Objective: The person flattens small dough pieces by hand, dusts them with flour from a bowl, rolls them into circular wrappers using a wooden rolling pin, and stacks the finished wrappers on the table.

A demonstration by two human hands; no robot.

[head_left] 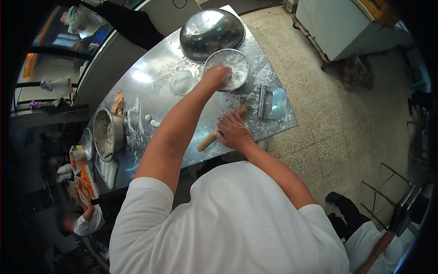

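My left hand (218,76) reaches into a metal bowl (248,71) of white flour (236,68). Its fingers are bent down and mostly hidden, so their grip does not show. Across the middle of a wooden rolling pin (207,141) lies my right hand (233,130), fingers over the pin and dusted with flour. A mound of smooth white dough (182,82) sits left of the flour bowl. Three small white dough pieces (152,121) lie on the metal tabletop (182,123). A broad metal scraper (276,104) rests to the right of the pin.
An upturned large metal bowl (212,34) stands at the table's far end. On the left is a deep pot of filling (109,134), near a tray of orange shreds (86,180). One person (91,219) is at lower left, another (374,246) at lower right.
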